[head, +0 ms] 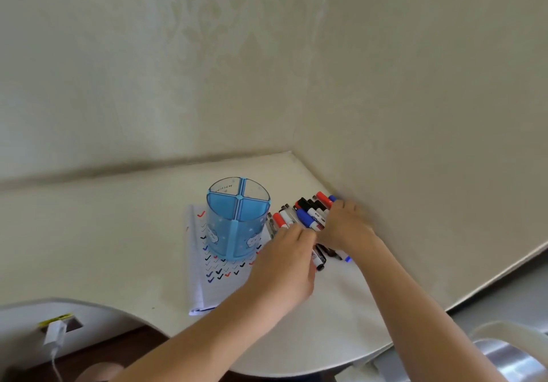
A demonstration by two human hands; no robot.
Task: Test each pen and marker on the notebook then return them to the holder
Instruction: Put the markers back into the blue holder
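Note:
A blue translucent pen holder (237, 221) with four compartments, nothing visible inside, stands on the open notebook (204, 281), whose page is covered in red, blue and black check marks. Right of it lies a pile of markers (308, 212) with red, blue and black caps, close to the wall. My right hand (345, 224) is cupped over the pile, curling round a bunch of markers, thumb near a blue cap. My left hand (286, 260) reaches in from the left, its fingertips touching the markers. More markers (321, 258) stick out below both hands.
The white table (103, 233) sits in a corner, walls behind and close on the right. Its front edge curves in at the lower left. A white charger (55, 334) hangs at the bottom left, and a white chair (510, 343) stands at the bottom right.

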